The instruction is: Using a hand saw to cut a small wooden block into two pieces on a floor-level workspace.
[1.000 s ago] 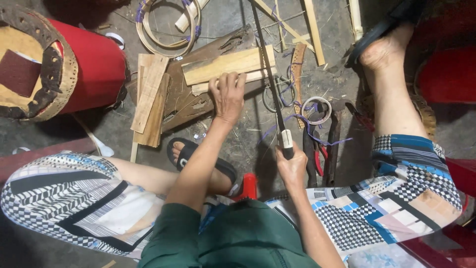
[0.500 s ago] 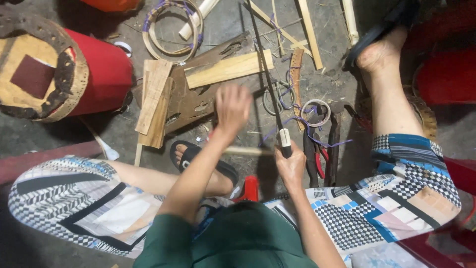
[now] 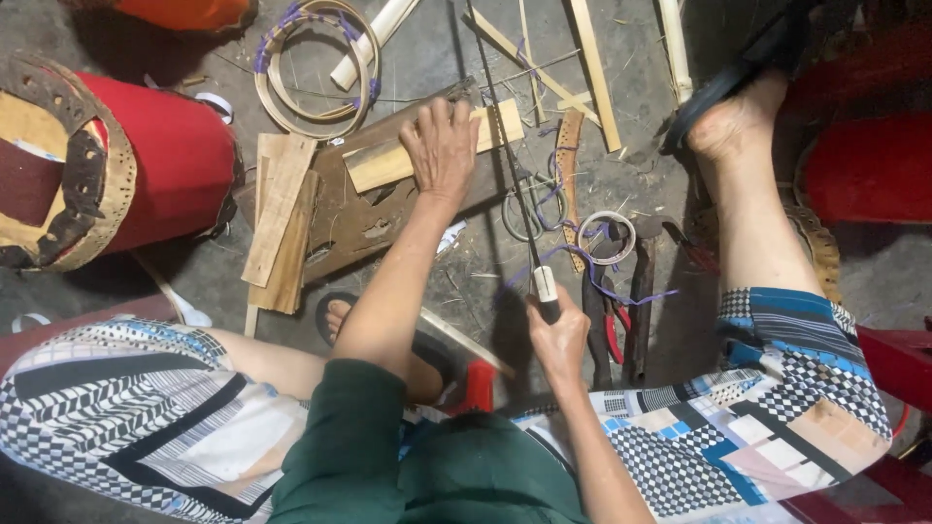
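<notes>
My left hand (image 3: 442,146) lies palm down, fingers closed over a pale wooden slat (image 3: 388,160) that rests on a dark brown wooden block (image 3: 364,209). My right hand (image 3: 560,335) is closed around the handle of a long thin blade (image 3: 505,146), whose tip points away from me, past the slat's right end. The blade stands just to the right of my left hand.
A red drum (image 3: 126,170) lies on its side at left. Coiled bamboo hoops (image 3: 311,68) sit at the top, loose slats (image 3: 282,218) beside the block. Scissors (image 3: 529,199), a tape roll (image 3: 607,236) and pliers (image 3: 607,330) lie at right. My feet (image 3: 733,121) rest on the floor.
My left hand moved forward from the near side of the block and now lies on the pale slat. My right hand keeps hold of the blade handle, nearly still.
</notes>
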